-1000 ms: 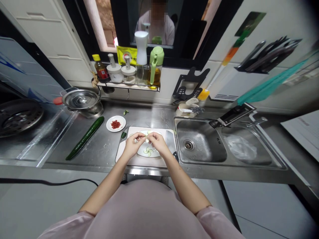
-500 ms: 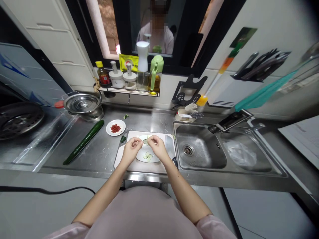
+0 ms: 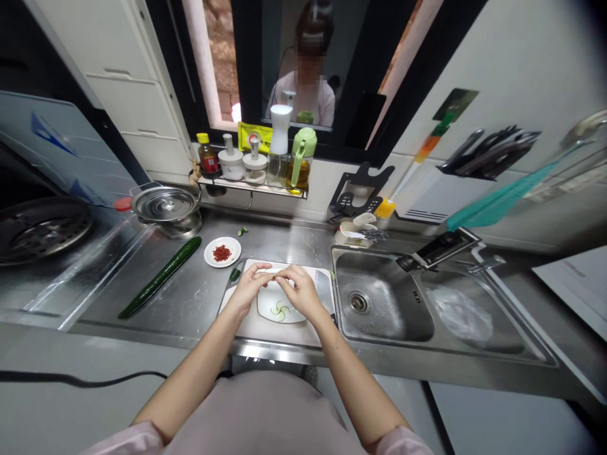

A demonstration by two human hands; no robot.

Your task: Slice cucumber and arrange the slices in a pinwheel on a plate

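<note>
My left hand (image 3: 250, 287) and my right hand (image 3: 301, 291) meet fingertip to fingertip above the far part of a white plate (image 3: 266, 300). Both are closed in a pinch on a thin cucumber slice, now mostly hidden by the fingers. On the plate, several curved cucumber slices (image 3: 279, 311) lie in a pinwheel. Under the plate is a pale cutting board (image 3: 253, 333). A knife (image 3: 325, 285) rests on the board's right side, partly behind my right hand. A dark green cucumber end (image 3: 234, 274) sits by the board's upper left corner.
A long cucumber (image 3: 161, 278) lies left, near a small white dish (image 3: 208, 258) of red bits. A lidded steel pot (image 3: 165, 208) stands behind. Green scraps (image 3: 242, 232) lie at the back. The sink (image 3: 384, 297) is right, and a condiment rack (image 3: 251, 185) hangs ahead.
My fingertips have drawn together, and the slice that showed between them is now mostly covered. The whole view has shifted slightly, with the counter lower in the picture.
</note>
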